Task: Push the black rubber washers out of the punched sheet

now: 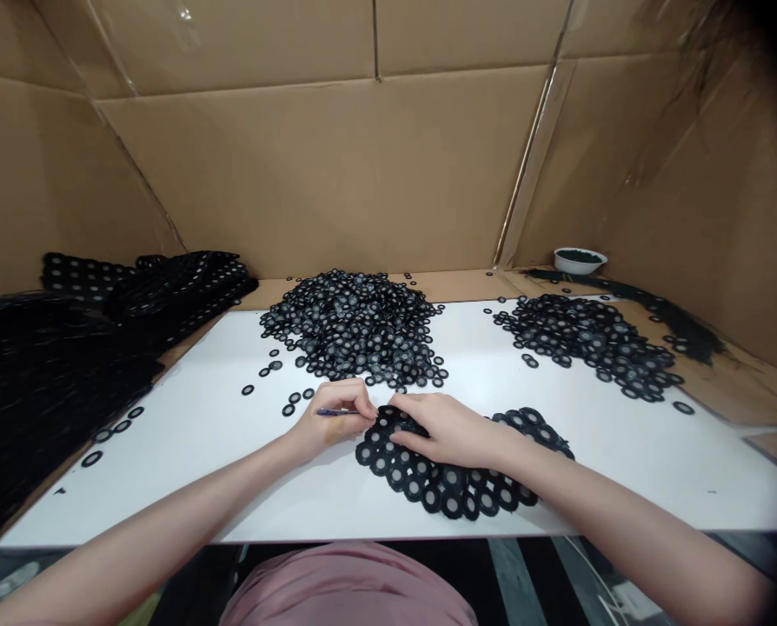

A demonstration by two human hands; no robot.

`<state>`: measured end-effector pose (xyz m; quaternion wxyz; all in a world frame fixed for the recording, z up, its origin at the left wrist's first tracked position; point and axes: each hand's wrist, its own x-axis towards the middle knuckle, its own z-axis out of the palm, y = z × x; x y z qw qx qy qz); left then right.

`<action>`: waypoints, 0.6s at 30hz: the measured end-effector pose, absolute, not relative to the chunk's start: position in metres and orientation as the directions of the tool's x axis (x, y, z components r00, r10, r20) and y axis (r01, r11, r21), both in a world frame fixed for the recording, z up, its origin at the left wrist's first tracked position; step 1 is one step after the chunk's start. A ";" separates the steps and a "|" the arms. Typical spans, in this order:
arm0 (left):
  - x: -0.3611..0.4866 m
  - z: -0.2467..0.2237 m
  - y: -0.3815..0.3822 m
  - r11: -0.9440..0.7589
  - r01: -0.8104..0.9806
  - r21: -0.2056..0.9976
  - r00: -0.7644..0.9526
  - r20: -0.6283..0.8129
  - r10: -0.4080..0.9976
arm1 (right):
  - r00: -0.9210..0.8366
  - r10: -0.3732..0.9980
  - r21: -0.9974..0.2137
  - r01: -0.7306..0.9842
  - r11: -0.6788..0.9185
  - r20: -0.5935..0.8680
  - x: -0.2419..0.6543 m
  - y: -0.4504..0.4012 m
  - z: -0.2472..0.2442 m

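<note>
Black rings (pixel 428 474) | right hand (pixel 447 428) covers some | left hand (pixel 336 419) hides pen (pixel 333 411) tip

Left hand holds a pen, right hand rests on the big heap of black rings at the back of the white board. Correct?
One error: the right hand rests on the smaller cluster of black rings at the front of the white board, not on the back heap. The head view shows it. The left hand does hold the pen.

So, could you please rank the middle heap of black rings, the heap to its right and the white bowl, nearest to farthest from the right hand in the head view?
From the right hand:
1. Middle heap of black rings, just ahead.
2. Right heap of black rings, off to the right.
3. White bowl, back right.
</note>
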<state>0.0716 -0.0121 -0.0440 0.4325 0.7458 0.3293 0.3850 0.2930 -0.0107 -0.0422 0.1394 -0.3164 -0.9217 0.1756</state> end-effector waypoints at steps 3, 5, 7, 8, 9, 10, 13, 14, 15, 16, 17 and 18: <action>0.072 -0.044 -0.012 -0.406 0.154 0.901 0.485 0.289 0.825 | -0.762 0.630 -0.407 0.533 0.742 0.150 0.293 -0.010 -0.043; 0.073 -0.044 -0.012 -0.387 0.155 0.909 0.478 0.274 0.835 | -0.763 0.628 -0.405 0.532 0.744 0.151 0.292 -0.010 -0.043; 0.073 -0.043 -0.013 -0.361 0.156 0.920 0.467 0.253 0.847 | -0.763 0.628 -0.405 0.531 0.744 0.153 0.292 -0.010 -0.043; 0.073 -0.043 -0.013 -0.349 0.155 0.924 0.463 0.244 0.852 | -0.764 0.627 -0.407 0.529 0.745 0.154 0.292 -0.011 -0.043; 0.073 -0.043 -0.013 -0.340 0.151 0.928 0.460 0.238 0.855 | -0.764 0.627 -0.409 0.528 0.745 0.155 0.293 -0.011 -0.042; 0.073 -0.043 -0.013 -0.331 0.146 0.932 0.459 0.233 0.857 | -0.764 0.626 -0.412 0.526 0.744 0.155 0.293 -0.011 -0.042; 0.073 -0.044 -0.013 -0.307 0.126 0.943 0.462 0.219 0.860 | -0.765 0.626 -0.418 0.524 0.742 0.153 0.293 -0.011 -0.042; 0.073 -0.045 -0.013 -0.301 0.120 0.946 0.465 0.214 0.859 | -0.764 0.627 -0.418 0.525 0.741 0.151 0.293 -0.011 -0.042; 0.072 -0.045 -0.013 -0.294 0.114 0.949 0.466 0.210 0.860 | -0.764 0.628 -0.419 0.526 0.740 0.150 0.293 -0.011 -0.042; 0.073 -0.045 -0.013 -0.285 0.109 0.952 0.466 0.204 0.861 | -0.764 0.628 -0.421 0.525 0.740 0.149 0.293 -0.010 -0.042; 0.073 -0.045 -0.013 -0.275 0.105 0.956 0.466 0.197 0.863 | -0.765 0.627 -0.424 0.523 0.739 0.149 0.293 -0.010 -0.042; 0.073 -0.045 -0.013 -0.267 0.103 0.958 0.464 0.191 0.865 | -0.765 0.626 -0.426 0.522 0.739 0.149 0.293 -0.010 -0.042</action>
